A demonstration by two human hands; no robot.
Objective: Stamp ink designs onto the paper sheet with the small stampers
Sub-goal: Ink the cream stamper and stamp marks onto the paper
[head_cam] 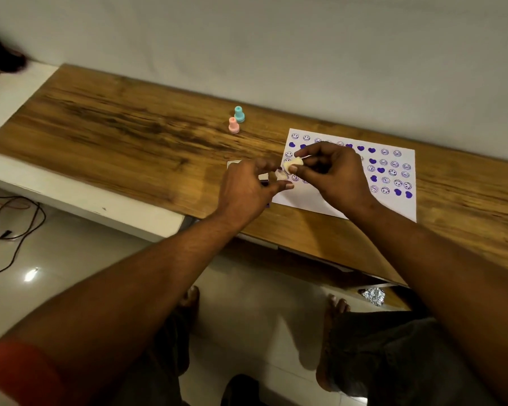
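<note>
A white paper sheet (pixel 399 200) lies on the wooden table, covered with several purple smiley and heart prints. My right hand (pixel 332 174) hovers over the sheet's left part and pinches a small cream stamper (pixel 293 164) between thumb and fingers. My left hand (pixel 247 189) is just left of it, its fingertips on a small clear cap (pixel 281 174) close to the stamper. A pink stamper (pixel 233 125) and a teal stamper (pixel 239 114) stand upright together farther back on the table.
The wooden table top (pixel 115 136) stretches far to the left. A flat whitish object (pixel 234 163) lies partly hidden under my left hand. Cables (pixel 12 218) trail on the tiled floor at the left. My knees and feet are below the table edge.
</note>
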